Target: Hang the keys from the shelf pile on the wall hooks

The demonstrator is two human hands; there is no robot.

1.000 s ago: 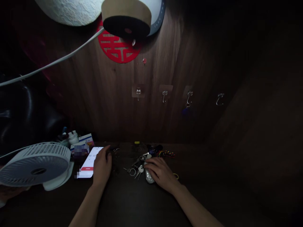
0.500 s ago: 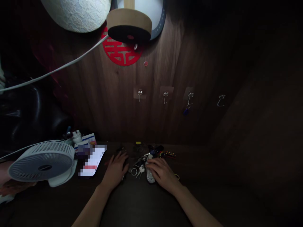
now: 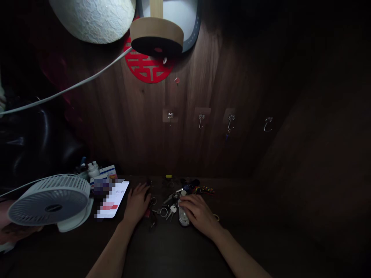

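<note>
My left hand (image 3: 136, 202) lies low over the dark tabletop with its fingers stretched and a little apart. Beside its fingertips and thumb are a key ring (image 3: 153, 201) and a small red tag (image 3: 147, 213). My right hand (image 3: 198, 213) rests on the right side of a heap of keys (image 3: 173, 209), its fingers bent loosely over a silver oval holder (image 3: 183, 217). A bare metal ring (image 3: 164, 212) lies between the hands. Behind the heap are a dark blue item (image 3: 189, 187) and a dark strap with coloured spots (image 3: 205, 190).
A white fan (image 3: 52, 199) and a lit phone (image 3: 117, 199) stand left of my hands, with boxes and white bottles (image 3: 93, 168) behind. Metal hooks (image 3: 201, 120) line the wooden wall; a blue tag (image 3: 227, 136) hangs from one. A white cable (image 3: 84, 80) crosses above.
My left hand has slid left, away from the heap, uncovering a key ring and a red tag. My right hand has stayed at the heap. The hanging blue tag has turned.
</note>
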